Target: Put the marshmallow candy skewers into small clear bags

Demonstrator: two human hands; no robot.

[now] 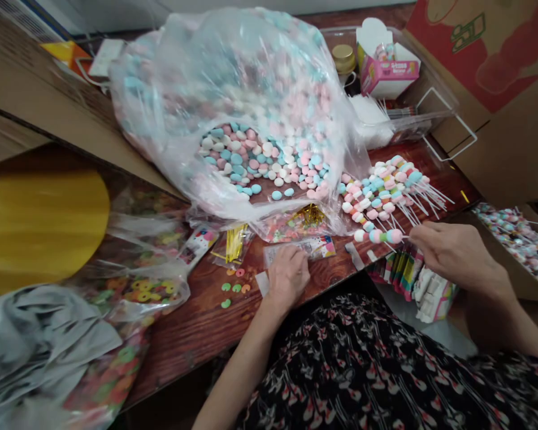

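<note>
Okay, so the R hand (452,254) is by a long pink, blue and white candy stick (379,236), w/ round soft sweets on a thin white stick. Its fingers (424,240) are bent and look pinched on the bare stick end, tho it's hard to see the stick in them. The candy stick runs long ways L to R, sweet end toward the L hand (287,278), bare end at the R fingers. R hand is right at it; L hand is near but not touching.

L hand is palm down, fingers bent on a small clear plastic packet w/ a printed paper card (307,249). Can't tell if it grips or just presses. Just past the candy stick is a heap of more pastel candy sticks (385,194) on the brown wood-look table (183,340). Behind is a huge clear plastic bag of round pastel sweets (264,158). Shiny gold twist ties (235,242) lie near the L hand, and small green and orange ring sweets (231,288) are on the table by it. More candy sticks fill a brown cardboard box (515,245) to the right.
</note>
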